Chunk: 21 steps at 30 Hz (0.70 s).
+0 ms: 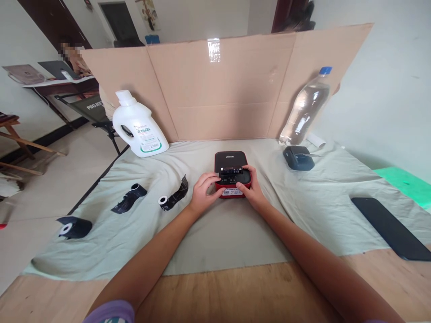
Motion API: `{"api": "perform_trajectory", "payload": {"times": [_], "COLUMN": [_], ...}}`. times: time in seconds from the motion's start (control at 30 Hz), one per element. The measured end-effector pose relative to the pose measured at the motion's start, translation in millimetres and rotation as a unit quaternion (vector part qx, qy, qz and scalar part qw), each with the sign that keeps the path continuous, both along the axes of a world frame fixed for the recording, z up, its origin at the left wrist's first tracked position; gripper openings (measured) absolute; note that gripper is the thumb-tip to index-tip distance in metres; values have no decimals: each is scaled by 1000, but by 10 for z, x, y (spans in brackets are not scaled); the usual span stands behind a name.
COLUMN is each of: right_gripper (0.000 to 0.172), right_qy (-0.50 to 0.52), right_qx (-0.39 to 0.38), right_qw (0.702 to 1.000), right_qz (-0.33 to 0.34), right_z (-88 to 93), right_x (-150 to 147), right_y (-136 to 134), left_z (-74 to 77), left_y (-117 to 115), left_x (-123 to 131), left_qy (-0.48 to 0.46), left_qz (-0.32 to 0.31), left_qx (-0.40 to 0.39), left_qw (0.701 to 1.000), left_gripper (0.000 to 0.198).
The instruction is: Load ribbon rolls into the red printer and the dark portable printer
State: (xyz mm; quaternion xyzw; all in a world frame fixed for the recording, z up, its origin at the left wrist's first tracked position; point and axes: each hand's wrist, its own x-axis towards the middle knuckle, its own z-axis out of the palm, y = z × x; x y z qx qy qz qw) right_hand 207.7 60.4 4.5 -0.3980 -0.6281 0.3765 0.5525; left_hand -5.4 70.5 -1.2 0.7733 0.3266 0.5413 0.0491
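Note:
A small red and black label printer (pixel 230 159) lies on the cloth in front of me, with a white label on its near side and a dark slot across its top. My left hand (pixel 204 192) grips its left side, fingertips on the top and thumb at the near edge. On the other side, my right hand (pixel 253 188) holds the right edge, its thumb over the near right corner. To the left, a small black roll (pixel 164 201) with a white core trails a loose, crinkled strip. Two more dark rolls, one a partly unwound roll (pixel 134 193) and one a thicker roll (pixel 76 228), lie farther left.
A white detergent bottle (pixel 143 130) stands back left, and a tilted clear bottle (pixel 308 105) leans back right against a cardboard screen (pixel 222 89). Nearby sits a black tape-wrapped block (pixel 299 158). A dark phone (pixel 392 228) lies at right. Green cloth (pixel 229 237) covers most of the wooden table.

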Motion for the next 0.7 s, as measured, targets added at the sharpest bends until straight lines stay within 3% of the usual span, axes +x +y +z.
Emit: {"api": "perform_trajectory", "payload": {"times": [0.3, 0.57, 0.7], "right_gripper": [60, 62, 69], "right_qy": [15, 2, -4], "right_qx": [1, 16, 15], "right_qw": [1000, 1000, 1000], "right_qz": [8, -6, -14], "right_z": [-13, -49, -42], "right_x": [1, 8, -4], "right_y": [2, 37, 27], "left_z": [108, 78, 39], "left_y": [-20, -24, -21], "left_x": [27, 41, 36], "left_qy": [-18, -61, -54], "left_qz": [-5, -21, -26], "left_qx": [-36, -90, -76], "left_qw": [999, 994, 995], "left_gripper": [19, 19, 20]}}
